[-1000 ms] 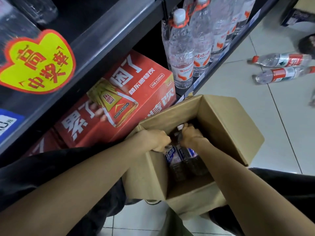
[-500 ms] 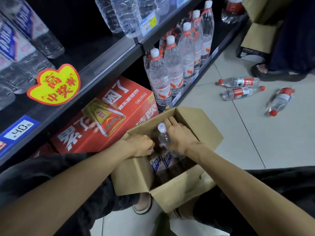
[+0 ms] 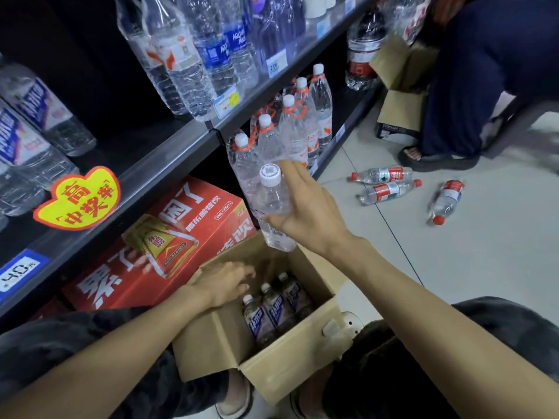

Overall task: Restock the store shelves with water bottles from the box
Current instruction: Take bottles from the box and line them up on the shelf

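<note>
Shelves (image 3: 169,146) fill the upper left. The box (image 3: 272,367) sits lower centre, my left hand (image 3: 223,285) resting relaxed on its rim. My right hand (image 3: 305,213) grips a water bottle (image 3: 272,207) mid-frame; I'd keep it upright toward the shelf gap.

Both forearms are bare to the hands: left hand (image 3: 225,284), right hand (image 3: 305,211). Dark grey trousers (image 3: 423,367) with a faint mottled pattern are worn. Pale slip-on shoes (image 3: 234,400) are seen at the bottom edge, largely hidden.
</note>
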The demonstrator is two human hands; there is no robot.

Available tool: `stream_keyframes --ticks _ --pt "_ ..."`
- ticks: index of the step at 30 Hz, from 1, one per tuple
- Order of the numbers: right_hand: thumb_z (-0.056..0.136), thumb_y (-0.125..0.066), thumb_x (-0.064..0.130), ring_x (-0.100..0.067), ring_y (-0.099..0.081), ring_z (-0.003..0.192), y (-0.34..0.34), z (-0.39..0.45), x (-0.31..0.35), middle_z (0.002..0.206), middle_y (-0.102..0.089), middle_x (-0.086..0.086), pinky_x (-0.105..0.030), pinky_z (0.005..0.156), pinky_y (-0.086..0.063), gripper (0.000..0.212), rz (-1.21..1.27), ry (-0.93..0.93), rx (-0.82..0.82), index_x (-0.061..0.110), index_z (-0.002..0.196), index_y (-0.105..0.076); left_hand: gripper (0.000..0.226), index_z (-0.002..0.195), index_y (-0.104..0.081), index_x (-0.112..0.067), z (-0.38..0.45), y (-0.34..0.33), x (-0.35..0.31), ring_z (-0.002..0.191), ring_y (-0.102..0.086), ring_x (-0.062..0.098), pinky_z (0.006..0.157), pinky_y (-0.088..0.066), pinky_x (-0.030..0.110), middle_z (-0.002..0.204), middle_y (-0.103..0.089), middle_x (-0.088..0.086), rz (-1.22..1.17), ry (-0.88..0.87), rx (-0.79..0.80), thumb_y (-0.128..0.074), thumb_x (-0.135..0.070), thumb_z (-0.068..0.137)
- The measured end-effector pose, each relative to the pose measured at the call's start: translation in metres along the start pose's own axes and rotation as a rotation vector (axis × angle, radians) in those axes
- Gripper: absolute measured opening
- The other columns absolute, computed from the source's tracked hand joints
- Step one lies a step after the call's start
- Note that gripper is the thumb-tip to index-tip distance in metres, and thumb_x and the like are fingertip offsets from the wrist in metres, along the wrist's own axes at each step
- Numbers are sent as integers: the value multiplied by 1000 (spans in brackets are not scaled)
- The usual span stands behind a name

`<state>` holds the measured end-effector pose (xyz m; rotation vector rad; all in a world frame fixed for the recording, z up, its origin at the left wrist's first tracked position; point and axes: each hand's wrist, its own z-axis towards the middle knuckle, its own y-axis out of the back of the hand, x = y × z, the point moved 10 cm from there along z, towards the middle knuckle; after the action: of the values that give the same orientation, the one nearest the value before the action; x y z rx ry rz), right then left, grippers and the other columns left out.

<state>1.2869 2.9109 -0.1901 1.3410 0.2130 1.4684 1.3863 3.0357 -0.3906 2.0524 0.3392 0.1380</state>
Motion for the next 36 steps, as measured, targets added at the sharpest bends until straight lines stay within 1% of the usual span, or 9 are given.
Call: stream_keyframes --ticks 5,9,11,17,20,26,31,33,36 --pt "75 -75 26 -20 -51 94 25 10 -11 118 -47 3 -31 59 -41 59 -14 41 -131 18 125 -45 37 133 -49 -20 16 -18 -19 128 -46 22 101 -42 34 129 -53 5 -68 -22 65 -50 -23 96" --pt "73 -75 21 -21 -51 101 17 10 -50 119 -46 5 -41 68 -50 59 30 -30 -163 22 124 -45 36 130 -50 -19 35 -39 -25 126 -47 25 102 -41 38 123 -52 6 -112 -47 113 -53 -23 94" --pt "72 -76 19 -23 -51 104 8 10 -70 122 -46 5 -44 70 -51 61 33 -69 -166 22 125 -45 42 136 -48 -21 45 -48 -23 128 -46 25 104 -40 38 129 -51 7 -119 -49 139 -53 -23 94" --pt "77 -74 20 -22 -51 105 -13 11 -114 120 -47 0 -42 77 -49 54 78 -139 -209 17 124 -48 49 140 -44 -21 81 -87 -13 131 -45 27 100 -42 33 135 -50 8 -91 -53 222 -57 -22 93" --pt "78 -73 18 -22 -49 107 -26 18 -125 123 -47 0 -42 80 -48 54 76 -141 -200 17 126 -48 50 140 -44 -22 98 -113 -10 125 -50 25 96 -43 33 132 -51 6 -77 -55 290 -60 -25 93" --pt "78 -74 14 -21 -49 110 -58 26 -146 121 -50 -6 -36 86 -45 55 118 -157 -167 8 126 -49 63 148 -36 -15 126 -155 -10 136 -40 27 111 -36 35 147 -41 10 73 -127 411 -62 -22 90" --pt "77 -74 19 -24 -50 109 -83 23 -160 122 -51 -9 -40 87 -45 57 132 -182 -113 6 126 -49 67 150 -27 -8 147 -177 -14 139 -37 28 114 -31 33 149 -38 13 209 -154 388 -59 -15 92" --pt "77 -74 21 -24 -50 109 -90 22 -161 122 -51 -8 -40 85 -46 58 138 -178 -100 7 127 -49 75 150 -22 -5 150 -184 -14 141 -31 29 115 -28 32 151 -35 15 236 -152 382 -63 -20 90" --pt "75 -73 15 -22 -50 108 -93 21 -159 119 -51 -8 -38 86 -46 57 164 -163 -120 5 126 -49 92 150 -20 -3 150 -191 -16 141 -28 29 114 -29 34 151 -33 14 290 -142 379 -72 -37 82"
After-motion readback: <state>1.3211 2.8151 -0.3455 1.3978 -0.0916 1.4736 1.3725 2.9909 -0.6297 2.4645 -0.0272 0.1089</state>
